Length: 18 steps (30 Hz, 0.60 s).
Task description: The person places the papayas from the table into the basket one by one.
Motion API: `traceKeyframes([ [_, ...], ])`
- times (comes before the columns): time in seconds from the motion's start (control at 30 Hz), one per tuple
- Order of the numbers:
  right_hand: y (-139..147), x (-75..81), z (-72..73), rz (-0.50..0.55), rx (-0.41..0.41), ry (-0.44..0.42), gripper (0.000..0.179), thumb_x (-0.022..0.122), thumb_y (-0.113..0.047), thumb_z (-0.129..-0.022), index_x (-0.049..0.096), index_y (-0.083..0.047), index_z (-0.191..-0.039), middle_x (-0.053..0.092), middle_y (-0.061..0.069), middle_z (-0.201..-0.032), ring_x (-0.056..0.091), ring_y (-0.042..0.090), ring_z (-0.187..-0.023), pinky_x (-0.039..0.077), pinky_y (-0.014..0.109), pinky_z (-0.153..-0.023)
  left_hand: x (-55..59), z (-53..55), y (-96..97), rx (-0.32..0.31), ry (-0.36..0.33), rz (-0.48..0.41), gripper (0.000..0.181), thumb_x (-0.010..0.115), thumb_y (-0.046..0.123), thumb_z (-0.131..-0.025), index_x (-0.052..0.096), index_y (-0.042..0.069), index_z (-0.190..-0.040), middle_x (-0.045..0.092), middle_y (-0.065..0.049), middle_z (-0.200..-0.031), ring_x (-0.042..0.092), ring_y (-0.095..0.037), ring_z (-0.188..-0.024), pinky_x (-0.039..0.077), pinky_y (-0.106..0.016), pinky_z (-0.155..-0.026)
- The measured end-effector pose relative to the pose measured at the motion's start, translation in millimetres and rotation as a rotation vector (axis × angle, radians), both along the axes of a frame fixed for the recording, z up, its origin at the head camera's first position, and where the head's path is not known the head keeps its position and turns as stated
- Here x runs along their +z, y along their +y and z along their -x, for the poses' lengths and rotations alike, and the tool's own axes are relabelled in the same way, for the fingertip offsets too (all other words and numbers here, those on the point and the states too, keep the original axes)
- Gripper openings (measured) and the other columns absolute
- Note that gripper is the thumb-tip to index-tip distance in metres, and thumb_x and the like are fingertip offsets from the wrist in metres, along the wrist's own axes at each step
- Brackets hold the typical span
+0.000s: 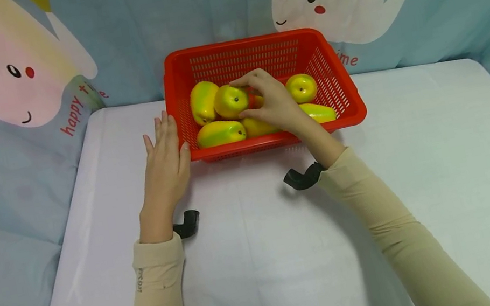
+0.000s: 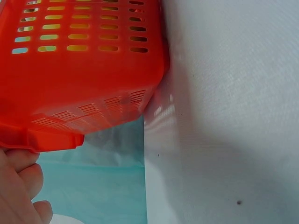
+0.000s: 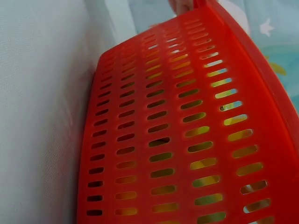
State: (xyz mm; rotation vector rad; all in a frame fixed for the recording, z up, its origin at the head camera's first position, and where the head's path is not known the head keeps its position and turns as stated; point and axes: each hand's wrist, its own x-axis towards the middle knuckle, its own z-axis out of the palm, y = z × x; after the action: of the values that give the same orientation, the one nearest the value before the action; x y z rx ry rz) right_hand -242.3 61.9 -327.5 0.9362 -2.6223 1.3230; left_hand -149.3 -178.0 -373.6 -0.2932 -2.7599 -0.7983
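A red plastic basket (image 1: 272, 140) stands at the back of the table with several yellow-green fruits inside. Over its front rim reaches my right hand (image 1: 269, 102), gripping a round yellow-green apple (image 1: 230, 102) between thumb and fingers. A mango (image 1: 205, 102) lies left of that apple, with another mango (image 1: 221, 133) in front. Farther right in the basket are a second apple (image 1: 301, 88) and a partly covered long fruit (image 1: 318, 111). My left hand (image 1: 166, 158) rests with straight fingers against the basket's left rim. In the left wrist view, its fingertips (image 2: 29, 179) touch the rim from outside.
A white cloth covers the table (image 1: 254, 261). Behind it hangs a blue curtain (image 1: 200, 8) with printed whales, close to the basket's back wall. Black curved pieces (image 1: 301, 178) stick out beside both wrists.
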Motion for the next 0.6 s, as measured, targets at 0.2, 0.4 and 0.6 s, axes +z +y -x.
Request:
traceKeyframes([
  [0.2, 1, -0.3, 2.3, -0.11, 0.018, -0.015, 0.052, 0.076, -0.011, -0.079, 0.056, -0.003, -0.126, 0.053, 0.01, -0.126, 0.049, 0.022, -0.117, 0.04, 0.031, -0.101, -1.6, 0.2, -0.4, -0.002, 0.014, -0.011, 0.057, 0.034, 0.022, -0.1, 0.016, -0.002, -0.149, 0.011, -0.012, -0.157, 0.004, -0.022, -0.144, -0.003, -0.048, -0.113],
  [0.4, 16, -1.3, -2.9, -0.109, 0.028, 0.002, 0.048, 0.073, -0.018, -0.083, 0.057, -0.003, -0.125, 0.053, 0.008, -0.127, 0.047, 0.021, -0.12, 0.036, 0.032, -0.104, -6.1, -0.6, -1.9, -0.009, -0.006, -0.014, 0.058, 0.034, 0.022, -0.1, 0.015, -0.002, -0.149, 0.009, -0.012, -0.157, 0.003, -0.025, -0.144, -0.002, -0.049, -0.113],
  [0.6, 70, 2.5, -8.6, -0.078, -0.075, 0.099, 0.044, 0.071, -0.015, -0.085, 0.057, -0.003, -0.125, 0.052, 0.01, -0.132, 0.044, 0.021, -0.125, 0.035, 0.04, -0.104, -2.0, -4.2, -16.0, -0.057, -0.078, 0.035, 0.072, 0.036, 0.036, -0.1, -0.002, -0.002, -0.149, -0.012, -0.013, -0.156, -0.013, -0.027, -0.142, -0.004, -0.05, -0.113],
])
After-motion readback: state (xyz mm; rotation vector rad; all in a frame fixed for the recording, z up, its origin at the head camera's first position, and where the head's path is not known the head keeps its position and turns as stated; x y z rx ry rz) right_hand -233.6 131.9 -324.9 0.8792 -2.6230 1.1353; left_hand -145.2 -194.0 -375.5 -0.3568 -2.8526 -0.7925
